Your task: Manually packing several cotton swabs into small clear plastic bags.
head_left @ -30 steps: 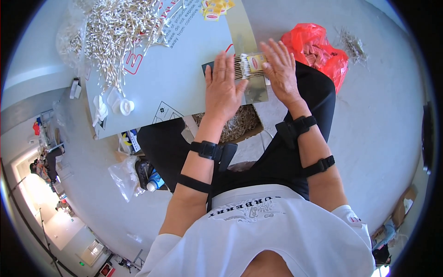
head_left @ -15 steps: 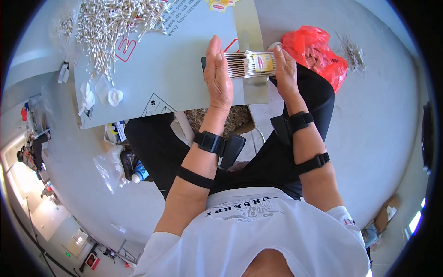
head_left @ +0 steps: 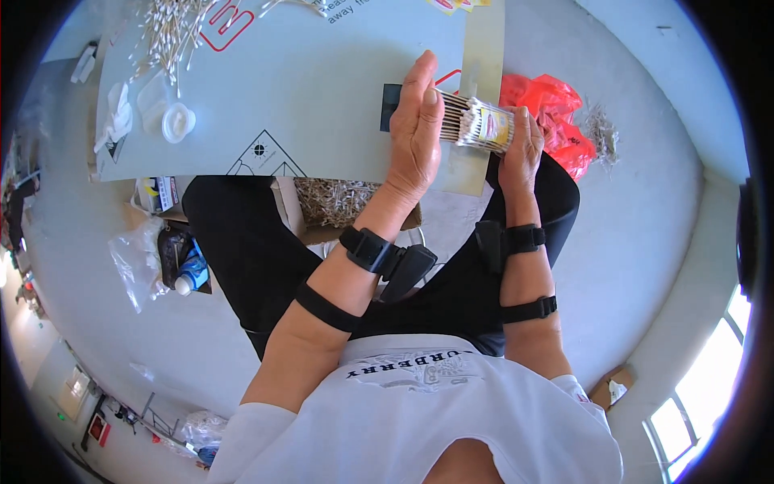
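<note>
surface: pale board across the lap | red bag: just right of it | left hand: flat, released, palm against stick ends | right hand: grip clenched around bundle | bundle of sticks: horizontal between both hands above surface edge | loose sticks: far left

Banded swab bundle, horizontal between palms
</note>
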